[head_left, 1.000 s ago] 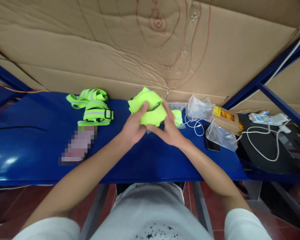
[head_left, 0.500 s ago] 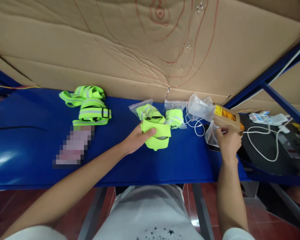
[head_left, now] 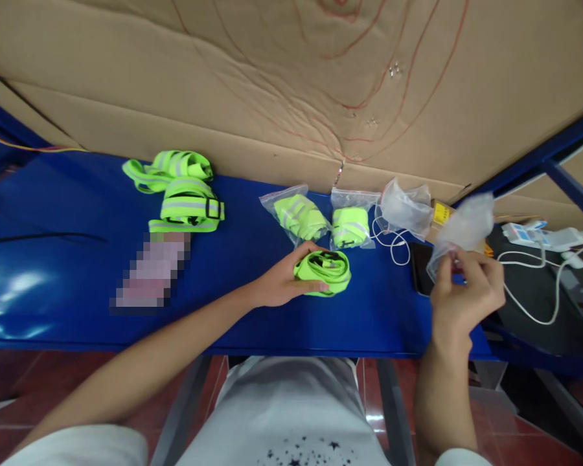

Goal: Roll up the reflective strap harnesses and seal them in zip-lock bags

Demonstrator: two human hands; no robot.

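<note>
My left hand (head_left: 291,278) is wrapped round a rolled neon-yellow reflective strap (head_left: 331,279), held at the middle of the blue table with its coiled edge facing up. At the right, my right hand (head_left: 469,291) pinches a clear plastic bag (head_left: 466,223), raised and slightly blurred; the bag looks empty. Just beyond the held roll lie a bagged yellow strap (head_left: 298,217) and a second bagged strap (head_left: 350,225). More plastic bags (head_left: 404,208) rest behind, near the cardboard wall.
Loose yellow straps (head_left: 189,200) lie on the left of the blue table (head_left: 272,330), above a pixelated patch. A white cable (head_left: 399,252), a black phone (head_left: 422,268) and a cardboard box (head_left: 442,213) sit to the right. Beyond is a power strip (head_left: 539,236). Cardboard (head_left: 223,110) walls the back.
My right hand has lifted the plastic bag up from beside the box, uncovering the black phone. My left hand has turned the rolled strap so its coiled edge shows and moved it slightly right.
</note>
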